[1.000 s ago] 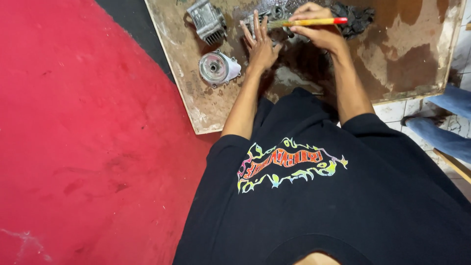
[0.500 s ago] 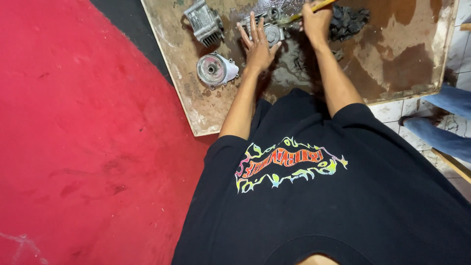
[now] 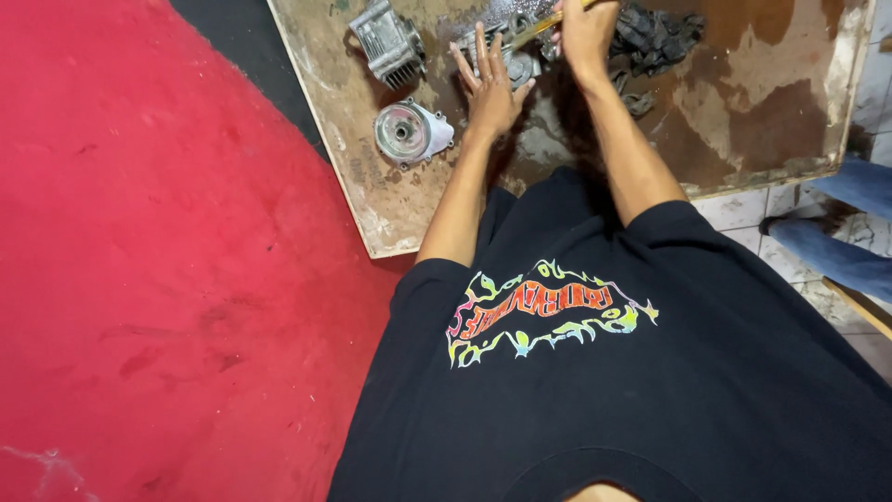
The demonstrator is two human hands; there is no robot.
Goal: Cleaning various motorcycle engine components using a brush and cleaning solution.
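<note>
Here, left hand (image 3: 491, 91): fingers spread flat on the engine part (image 3: 506, 51).
Right hand (image 3: 585, 28): grip pinching a brush (image 3: 539, 26) over the part.
Cover (image 3: 409, 132): left of the part, on the board (image 3: 771, 112).
Rag (image 3: 655, 37): right of the part.

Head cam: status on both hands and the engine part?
Left hand flat, fingers spread, on the metal engine part. Right hand grips a yellow-handled tool over it. Dark rag beside the right hand, round cover left, apart.

Board: stained, grimy wooden board (image 3: 743, 121) on the floor.
On it: finned engine cylinder (image 3: 388, 42), round metal engine cover (image 3: 409, 132), dark rag (image 3: 655, 37).
Beside: red mat (image 3: 139, 260).
</note>
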